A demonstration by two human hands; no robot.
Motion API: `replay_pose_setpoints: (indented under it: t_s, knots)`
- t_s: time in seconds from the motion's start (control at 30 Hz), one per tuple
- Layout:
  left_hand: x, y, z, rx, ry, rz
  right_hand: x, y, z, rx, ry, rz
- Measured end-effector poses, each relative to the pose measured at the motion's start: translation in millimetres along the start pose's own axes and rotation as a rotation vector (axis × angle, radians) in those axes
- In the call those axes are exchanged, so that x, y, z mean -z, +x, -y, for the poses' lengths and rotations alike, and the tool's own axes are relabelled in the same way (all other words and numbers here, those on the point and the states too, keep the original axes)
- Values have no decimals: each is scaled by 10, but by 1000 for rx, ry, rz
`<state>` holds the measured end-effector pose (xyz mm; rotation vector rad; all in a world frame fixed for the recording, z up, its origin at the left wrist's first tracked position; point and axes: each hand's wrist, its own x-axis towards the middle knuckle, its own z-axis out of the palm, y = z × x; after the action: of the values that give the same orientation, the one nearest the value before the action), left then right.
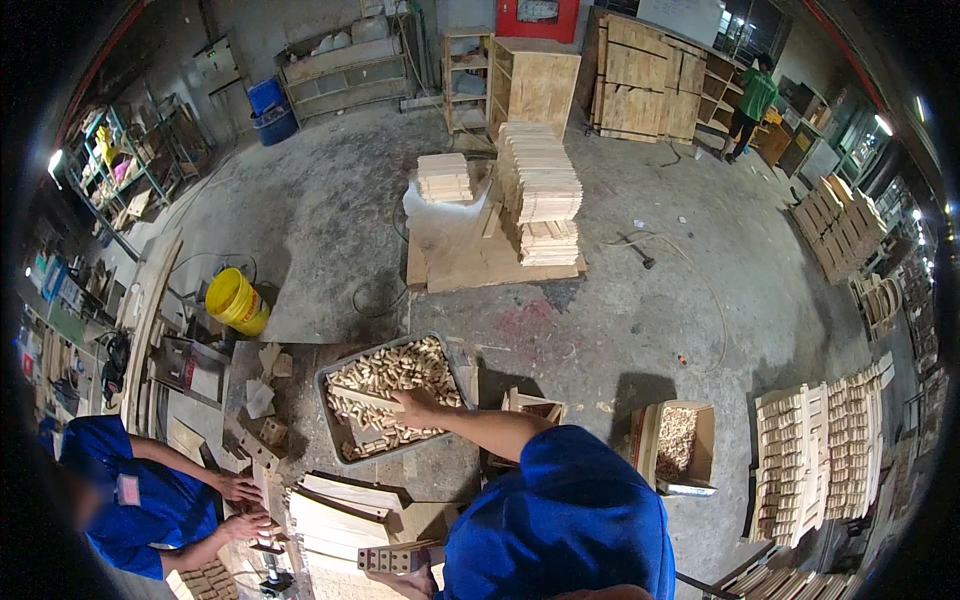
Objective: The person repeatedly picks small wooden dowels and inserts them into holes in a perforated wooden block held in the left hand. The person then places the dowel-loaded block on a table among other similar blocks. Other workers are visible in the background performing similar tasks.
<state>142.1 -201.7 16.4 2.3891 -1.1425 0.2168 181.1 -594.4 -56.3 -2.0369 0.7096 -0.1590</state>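
Observation:
My right hand (420, 408) reaches into a grey tray (322, 400) of short wooden dowels (415, 365). Its fingers are curled down among the dowels, and what they pinch is too small to make out. A flat wooden slat (362, 398) lies across the dowels, one end meeting these fingers. Close to my body, my left hand (420, 582) grips a pale block with dark round holes (385, 560), its fingers partly hidden beneath. Beside the block lie several long pale wooden slats (325, 520) on the bench.
At the left, a co-worker in blue (150, 490) handles wood at the bench. A yellow bucket (238, 302) stands beyond. A box of small wooden pieces (700, 450) is on my right. Stacked slats (540, 180) rest on a board ahead; cables cross the floor.

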Motion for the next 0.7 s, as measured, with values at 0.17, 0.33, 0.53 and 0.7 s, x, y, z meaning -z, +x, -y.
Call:
replay_pose_setpoints:
  t_s: [0.17,0.33,0.53,0.7]
  knots:
    - [44,-38,3,149,-395,184,213,-544,288,135,48,2]
    - [-44,-245,-449,516,-1159,-34,478,-1303,618,269,85,110]
    - [-46,-316,-597,550,-1307,218,647,-2013,929,680,42,-73]
    - [89,-350,-649,471,-1252,221,917,-2485,1343,589,2,66]
